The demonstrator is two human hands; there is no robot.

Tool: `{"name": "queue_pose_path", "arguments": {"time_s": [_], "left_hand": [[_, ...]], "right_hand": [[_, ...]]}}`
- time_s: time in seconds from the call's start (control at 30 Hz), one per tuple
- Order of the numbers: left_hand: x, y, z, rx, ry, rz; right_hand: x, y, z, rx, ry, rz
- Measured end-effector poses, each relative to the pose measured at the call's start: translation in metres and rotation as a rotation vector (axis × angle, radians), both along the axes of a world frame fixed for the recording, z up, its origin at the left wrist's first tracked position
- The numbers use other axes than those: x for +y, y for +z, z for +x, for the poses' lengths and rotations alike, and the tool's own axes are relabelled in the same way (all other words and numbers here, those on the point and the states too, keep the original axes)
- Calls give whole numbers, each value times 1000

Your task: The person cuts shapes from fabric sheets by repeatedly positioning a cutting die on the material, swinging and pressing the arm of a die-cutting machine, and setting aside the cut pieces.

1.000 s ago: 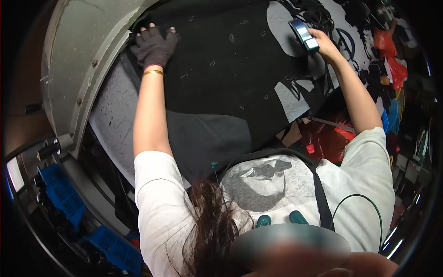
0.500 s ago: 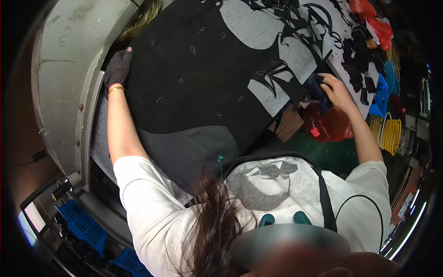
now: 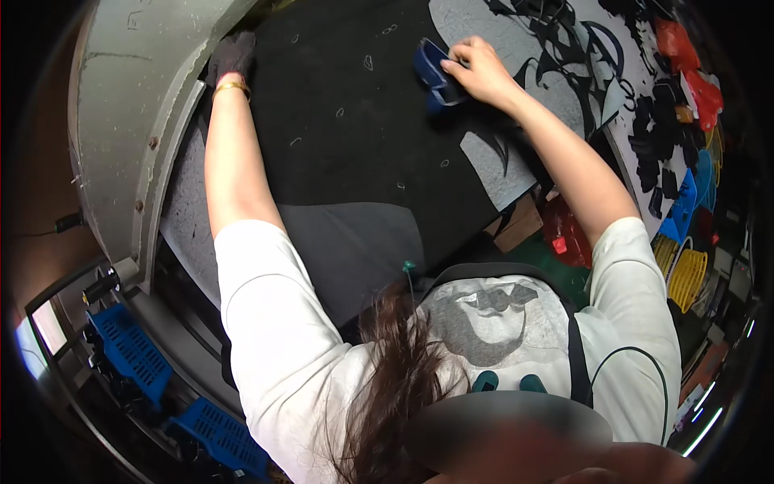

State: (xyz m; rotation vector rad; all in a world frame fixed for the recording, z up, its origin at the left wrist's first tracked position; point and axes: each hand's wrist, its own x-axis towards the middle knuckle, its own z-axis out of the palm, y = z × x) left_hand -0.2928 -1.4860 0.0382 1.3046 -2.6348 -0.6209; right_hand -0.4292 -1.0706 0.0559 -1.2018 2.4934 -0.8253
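A large black sheet [image 3: 347, 153] with several small chalk-like outlines lies over the grey work surface [image 3: 187, 189]. My left hand [image 3: 232, 58], in a dark fingerless glove, rests at the sheet's far left edge beside the grey machine; its fingers are hard to make out. Over the right part of the sheet, my right hand [image 3: 480, 71] is bare and holds a dark blue ring-shaped tool [image 3: 435, 73] by its near rim. Strips of cut black material [image 3: 564, 60] lie to the right of that hand.
The grey machine body [image 3: 133, 105] curves along the left. Blue crates [image 3: 133, 355] stand at lower left. At right are red plastic bags [image 3: 701, 97], black pieces [image 3: 645, 145], a blue basket [image 3: 684, 202] and a yellow basket [image 3: 687, 278].
My right hand first went down to the sheet's right edge, then came back up and left over the sheet with the blue tool. My left hand shifted down-left, then up again along the left edge.
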Motion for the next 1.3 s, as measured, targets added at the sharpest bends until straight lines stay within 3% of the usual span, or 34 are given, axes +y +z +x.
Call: {"name": "queue_pose_path", "arguments": {"time_s": [0.07, 0.13, 0.3, 0.37, 0.47, 0.5, 0.6, 0.67, 0.7, 0.73, 0.8, 0.87, 0.97, 1.07, 1.23, 1.3], "left_hand": [[-9, -5, -5, -101, 60, -7], [0, -2, -4, -45, 95, -49], [-41, -49, -7, -92, 127, -229], [-38, -36, -10, -207, 67, -179], [-39, -7, -23, -265, 17, -133], [-37, -2, -26, -239, 16, -112], [-10, 6, -1, -224, 5, -10], [60, 34, 35, -206, -38, -265], [86, 24, 64, -159, 3, -335], [115, 36, 92, -254, 53, -336], [146, 37, 157, -184, 233, -379], [171, 66, 180, -307, 522, -208], [188, 75, 181, -303, 627, -173], [200, 53, 155, -319, 599, -384], [166, 34, 142, -207, 452, -411], [141, 34, 129, -211, 448, -383]], "right_hand": [[-26, 12, 1, 97, -46, 238], [-36, 23, -8, -91, -54, 294], [-50, -1, -33, 19, 52, 134], [-79, -11, -37, 152, -19, -167], [-118, -30, -63, 300, -2, -225], [-130, -32, -67, 236, -71, -62], [-125, -30, -73, 197, -35, -107], [-118, -20, -69, 71, -57, -89], [-121, -30, -89, 70, 26, 92], [-121, 3, -71, -44, -7, 127], [-124, -3, -74, 7, -2, 87], [-122, -1, -82, -14, 30, 155], [-120, -5, -88, -30, 45, 141], [-117, 7, -82, -33, 28, 134], [-125, 1, -83, -33, -32, -9], [-145, -9, -95, 83, 41, -110]]}}
